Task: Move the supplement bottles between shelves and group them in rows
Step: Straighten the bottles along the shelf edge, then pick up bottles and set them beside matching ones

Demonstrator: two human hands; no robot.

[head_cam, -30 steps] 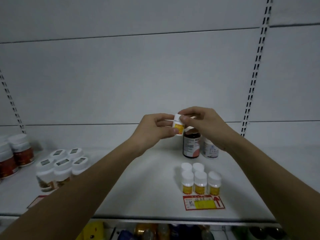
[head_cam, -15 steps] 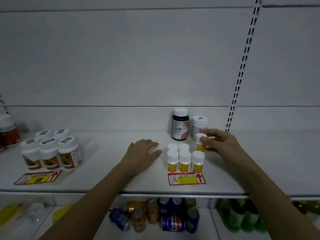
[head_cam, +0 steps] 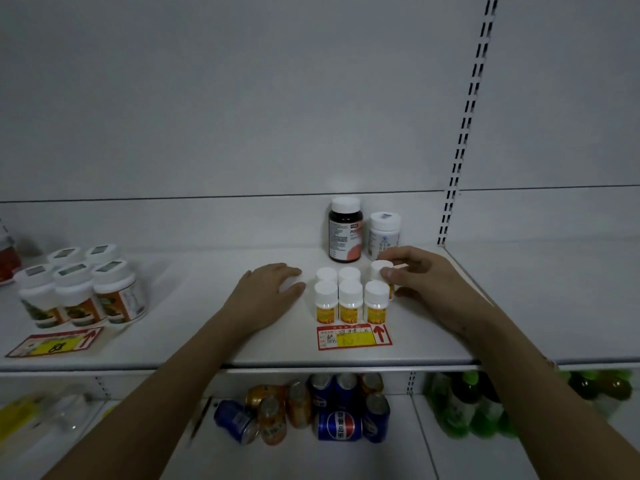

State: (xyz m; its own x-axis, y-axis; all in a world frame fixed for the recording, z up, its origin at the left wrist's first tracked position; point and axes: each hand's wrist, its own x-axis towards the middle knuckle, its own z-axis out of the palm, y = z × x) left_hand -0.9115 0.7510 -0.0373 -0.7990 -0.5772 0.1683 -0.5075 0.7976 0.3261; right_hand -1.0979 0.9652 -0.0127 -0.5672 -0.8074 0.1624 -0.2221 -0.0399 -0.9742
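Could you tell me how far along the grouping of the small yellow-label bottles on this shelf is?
Five small yellow-label bottles already stand in two rows above the red price tag. The right hand grips the sixth bottle at the back row's right end; the left hand rests flat on the shelf. Left: releasing it, and perhaps placing the dark bottle and white bottle behind.

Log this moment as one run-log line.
right hand pinches small yellow-label bottle at back row | left hand flat on shelf | bottle not yet released

six small bottles [head_cam: 349, 299] stand in two rows on the shelf [head_cam: 194, 306], price tag [head_cam: 353, 337] before, two taller bottles [head_cam: 363, 230] behind.
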